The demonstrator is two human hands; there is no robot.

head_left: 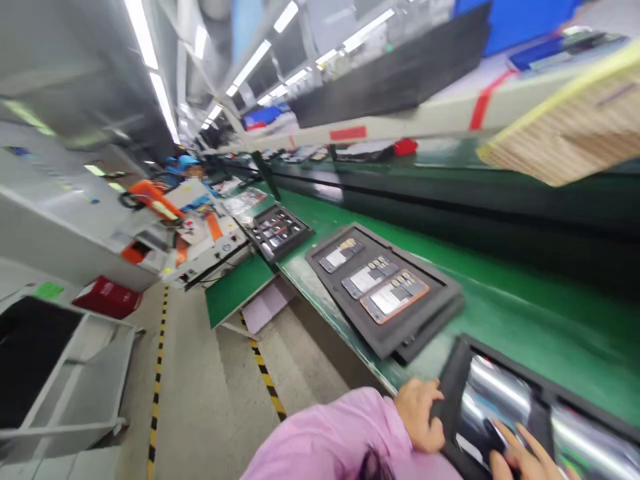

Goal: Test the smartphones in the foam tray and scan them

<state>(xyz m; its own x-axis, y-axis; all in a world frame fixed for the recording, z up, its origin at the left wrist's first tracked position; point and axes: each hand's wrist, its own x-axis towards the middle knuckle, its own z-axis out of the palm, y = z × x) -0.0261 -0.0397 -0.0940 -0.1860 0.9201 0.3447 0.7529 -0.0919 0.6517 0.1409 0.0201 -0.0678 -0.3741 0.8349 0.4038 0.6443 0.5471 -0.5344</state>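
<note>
A black foam tray (453, 400) lies at the bottom right on the green bench, with shiny flat panels (495, 393) in its recesses. My left hand (420, 413), in a pink sleeve, has its fingers closed on the tray's left edge. Over the lower part of that panel is my right hand (525, 457). Its thumb and forefinger come together at a small dark piece (494, 437), too blurred to name. Farther along, stacked foam trays (345, 297) hold several phone back housings (395, 297).
Another dark tray (280, 230) of small parts sits farther up the green bench (330, 213). A shelf rail (420, 120) runs above the bench, with corrugated cardboard (570, 127) jutting out at right. Machines and a blue-capped person (187, 163) are at the far left.
</note>
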